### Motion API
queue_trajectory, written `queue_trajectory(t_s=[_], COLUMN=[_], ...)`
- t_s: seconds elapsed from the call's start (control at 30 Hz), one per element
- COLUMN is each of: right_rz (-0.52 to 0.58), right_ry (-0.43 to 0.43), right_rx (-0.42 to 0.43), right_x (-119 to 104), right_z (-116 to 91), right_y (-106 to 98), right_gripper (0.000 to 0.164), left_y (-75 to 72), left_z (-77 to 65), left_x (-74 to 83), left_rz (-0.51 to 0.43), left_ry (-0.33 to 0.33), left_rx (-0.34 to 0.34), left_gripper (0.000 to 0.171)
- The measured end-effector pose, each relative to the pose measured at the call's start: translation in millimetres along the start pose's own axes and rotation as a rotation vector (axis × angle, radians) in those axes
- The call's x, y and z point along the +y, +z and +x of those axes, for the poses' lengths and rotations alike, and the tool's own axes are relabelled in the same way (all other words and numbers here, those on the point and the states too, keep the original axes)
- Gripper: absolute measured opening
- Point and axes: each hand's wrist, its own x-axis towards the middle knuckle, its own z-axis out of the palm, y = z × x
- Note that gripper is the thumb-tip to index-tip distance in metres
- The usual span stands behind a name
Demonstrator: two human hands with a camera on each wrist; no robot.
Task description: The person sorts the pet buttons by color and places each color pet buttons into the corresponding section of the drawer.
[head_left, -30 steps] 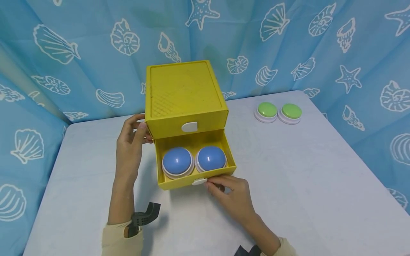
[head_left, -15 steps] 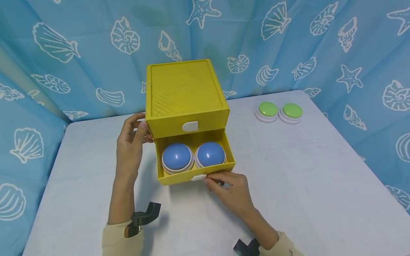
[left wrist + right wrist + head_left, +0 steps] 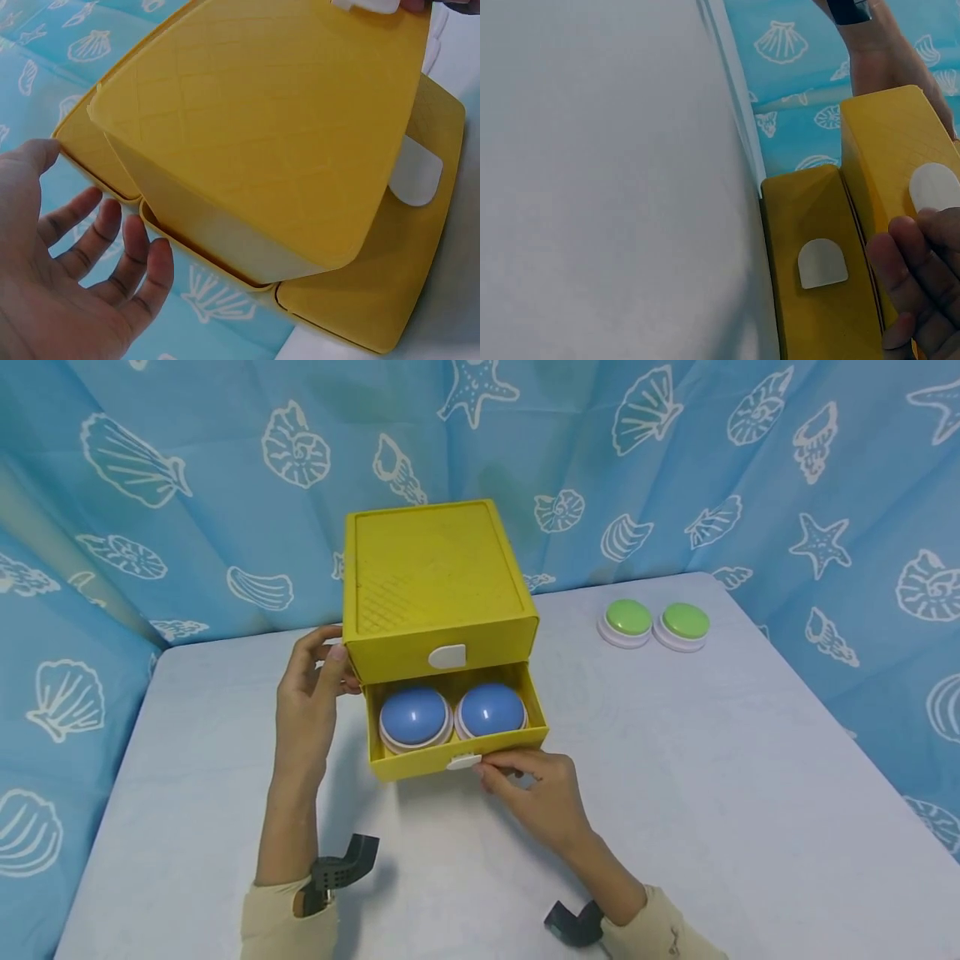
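Observation:
A yellow drawer cabinet stands at the back of the table. Below its closed top drawer, a second drawer is pulled partly out. Two blue dome-shaped push buttons with white rims sit side by side in it. My right hand pinches the white drawer handle with thumb and index finger. On the cabinet's left side rests my left hand; in the left wrist view its thumb meets the cabinet edge, the other fingers loosely bent. A closed lower drawer shows in the right wrist view.
Two green push buttons with white bases sit close together at the table's back right. A white cloth covers the table. Behind and beside it hangs a blue curtain with shell prints.
The drawer with the blue push buttons has slid inward, toward the cabinet, and my right hand has moved with its handle. My left hand stays at the cabinet's side.

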Motion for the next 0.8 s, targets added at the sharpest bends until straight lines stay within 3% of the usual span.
queue_trajectory(t_s=[0.2, 0.43, 0.63, 0.8], right_rz=[-0.015, 0.005, 0.020, 0.016], right_ry=[-0.014, 0.042, 0.057, 0.050], right_rx=[0.006, -0.001, 0.005, 0.022], right_x=[7, 14, 15, 9], right_z=[10, 20, 29, 39], right_y=[4, 7, 9, 11], right_gripper=[0.009, 0.009, 0.008, 0.007], left_y=[0.3, 1.2, 0.1, 0.5], left_z=[-0.8, -2.2, -0.2, -0.7], left_x=[-0.1, -1.1, 1.1, 1.9], left_rz=[0.021, 0.023, 0.009, 0.020], left_ry=[-0.028, -0.037, -0.021, -0.045], left_rx=[0.010, 0.004, 0.001, 0.005], left_gripper=[0.038, 0.040, 0.039, 0.039])
